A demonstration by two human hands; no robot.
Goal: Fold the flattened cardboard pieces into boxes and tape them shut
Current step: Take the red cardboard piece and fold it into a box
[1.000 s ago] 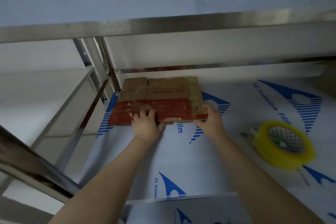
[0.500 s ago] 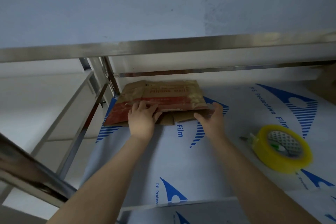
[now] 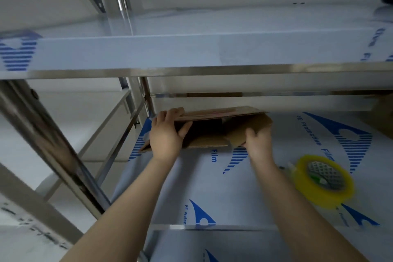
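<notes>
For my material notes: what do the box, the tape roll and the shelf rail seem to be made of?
The box: brown cardboard, matte; its flaps look dull and fibrous. The tape roll: glossy, translucent yellow plastic tape, probably; its edge looks see-through. The shelf rail: polished metal, perhaps stainless steel; it shows blurred reflections.

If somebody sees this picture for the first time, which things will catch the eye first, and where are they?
First the brown cardboard box, half opened at the back of the film-covered shelf, with the left hand gripping its top panel and the right hand holding a side flap. Next the yellow tape roll, lying flat on the shelf to the right of the right hand.
</notes>
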